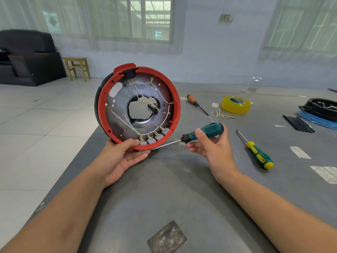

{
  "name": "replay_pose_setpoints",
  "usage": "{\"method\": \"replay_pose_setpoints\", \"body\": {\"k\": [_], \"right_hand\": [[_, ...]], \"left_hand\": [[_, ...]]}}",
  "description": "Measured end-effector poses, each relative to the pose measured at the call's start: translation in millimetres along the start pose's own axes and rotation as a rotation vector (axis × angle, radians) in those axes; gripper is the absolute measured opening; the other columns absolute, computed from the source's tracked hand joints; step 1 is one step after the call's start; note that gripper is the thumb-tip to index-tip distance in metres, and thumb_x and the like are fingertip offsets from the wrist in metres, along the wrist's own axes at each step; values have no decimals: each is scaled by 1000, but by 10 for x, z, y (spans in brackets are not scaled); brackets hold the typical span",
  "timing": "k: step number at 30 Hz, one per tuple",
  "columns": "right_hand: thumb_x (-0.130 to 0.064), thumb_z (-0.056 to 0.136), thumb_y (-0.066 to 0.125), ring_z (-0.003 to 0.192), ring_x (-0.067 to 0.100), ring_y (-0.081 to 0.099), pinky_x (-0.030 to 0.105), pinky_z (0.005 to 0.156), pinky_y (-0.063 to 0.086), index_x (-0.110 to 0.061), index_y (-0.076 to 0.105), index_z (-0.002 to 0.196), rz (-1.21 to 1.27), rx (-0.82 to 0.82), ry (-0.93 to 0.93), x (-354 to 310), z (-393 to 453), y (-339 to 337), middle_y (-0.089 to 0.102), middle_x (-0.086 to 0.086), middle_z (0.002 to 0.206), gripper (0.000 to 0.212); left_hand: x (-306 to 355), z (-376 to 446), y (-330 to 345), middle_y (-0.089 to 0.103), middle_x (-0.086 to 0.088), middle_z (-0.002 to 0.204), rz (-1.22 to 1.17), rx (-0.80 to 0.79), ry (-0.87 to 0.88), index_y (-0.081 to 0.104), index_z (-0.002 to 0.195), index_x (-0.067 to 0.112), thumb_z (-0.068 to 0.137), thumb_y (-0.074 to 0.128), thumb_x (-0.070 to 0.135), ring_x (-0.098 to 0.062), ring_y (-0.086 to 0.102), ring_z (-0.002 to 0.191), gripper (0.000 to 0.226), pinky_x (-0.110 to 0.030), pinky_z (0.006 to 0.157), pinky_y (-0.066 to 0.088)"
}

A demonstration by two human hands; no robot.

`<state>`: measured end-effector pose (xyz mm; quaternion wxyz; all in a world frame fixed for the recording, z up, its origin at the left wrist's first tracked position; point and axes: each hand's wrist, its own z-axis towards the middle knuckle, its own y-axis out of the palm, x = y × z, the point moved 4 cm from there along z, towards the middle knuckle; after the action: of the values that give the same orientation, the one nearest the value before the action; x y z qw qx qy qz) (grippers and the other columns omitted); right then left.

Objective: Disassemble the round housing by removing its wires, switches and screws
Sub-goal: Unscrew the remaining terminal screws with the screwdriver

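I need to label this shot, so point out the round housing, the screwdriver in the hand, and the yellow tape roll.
round housing [176,106], head view, red rim.
teal screwdriver [209,131], head view, handle.
yellow tape roll [235,107], head view, outer side.

The tape roll's label is too blurred to read.
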<state>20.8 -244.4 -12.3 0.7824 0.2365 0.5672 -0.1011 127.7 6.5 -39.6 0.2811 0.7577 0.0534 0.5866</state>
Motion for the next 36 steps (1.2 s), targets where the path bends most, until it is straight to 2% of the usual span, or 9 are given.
{"method": "replay_pose_setpoints", "body": {"k": [3, 7, 13, 21, 25, 28, 32, 36], "right_hand": [[-24, 101, 64, 79, 38, 76, 34, 67, 62, -22, 37, 121, 10, -43, -38, 18, -3, 80, 77, 15, 96, 34], [-22, 103, 61, 76, 37, 75, 36, 68, 62, -19, 33, 126, -10, -31, -81, -32, 12, 50, 77, 16, 92, 36], [-23, 102, 62, 68, 34, 73, 33, 63, 61, -14, 35, 129, -59, 12, -146, -210, 36, -109, 75, 7, 86, 40], [-15, 104, 58, 62, 30, 71, 33, 60, 60, -14, 37, 114, 13, 47, -216, -432, 39, -186, 73, 6, 81, 23], [-18, 103, 58, 67, 30, 74, 32, 64, 61, -16, 37, 121, 31, 59, -222, -511, 44, -173, 74, 2, 85, 28], [-22, 101, 62, 70, 29, 76, 30, 64, 62, -18, 37, 126, 9, 54, -215, -534, 30, -141, 76, -3, 88, 35], [-26, 97, 68, 73, 33, 76, 31, 63, 62, -15, 39, 128, -15, 53, -208, -531, 13, -105, 76, 7, 93, 44], [-32, 94, 71, 74, 36, 77, 34, 63, 63, -18, 40, 126, -43, 36, -219, -507, 0, -70, 76, 8, 94, 47]], "left_hand": [[6, -14, 2, 76, -34, 106, 4, -3, -1, 44, 142, 8, 96, 67, -5, -48, 78, 95, 53, -43, 70, 66], [4, -16, 1, 76, -34, 107, 3, 8, 3, 41, 146, 6, 96, 66, -5, -49, 77, 96, 57, -42, 70, 66], [-1, -10, -10, 75, -35, 110, -6, 21, 14, 37, 149, 10, 95, 68, -6, -51, 77, 96, 64, -43, 70, 66], [-2, -3, -28, 76, -32, 111, -13, 29, 27, 36, 147, 15, 86, 77, -4, -51, 77, 98, 76, -45, 72, 66], [9, -33, -10, 76, -31, 111, 15, 28, 41, 36, 145, 17, 65, 86, 1, -51, 76, 99, 95, -46, 73, 66], [8, -36, -6, 76, -31, 114, 26, 0, 34, 36, 148, 16, 67, 86, -1, -50, 76, 101, 97, -44, 75, 66], [0, -21, -15, 75, -30, 117, 51, -35, 24, 37, 149, 17, 69, 86, -3, -50, 75, 104, 96, -43, 77, 66], [-13, -1, -30, 74, -29, 121, 83, -61, 19, 40, 150, 17, 70, 88, -4, -50, 75, 106, 95, -45, 80, 66]]}}
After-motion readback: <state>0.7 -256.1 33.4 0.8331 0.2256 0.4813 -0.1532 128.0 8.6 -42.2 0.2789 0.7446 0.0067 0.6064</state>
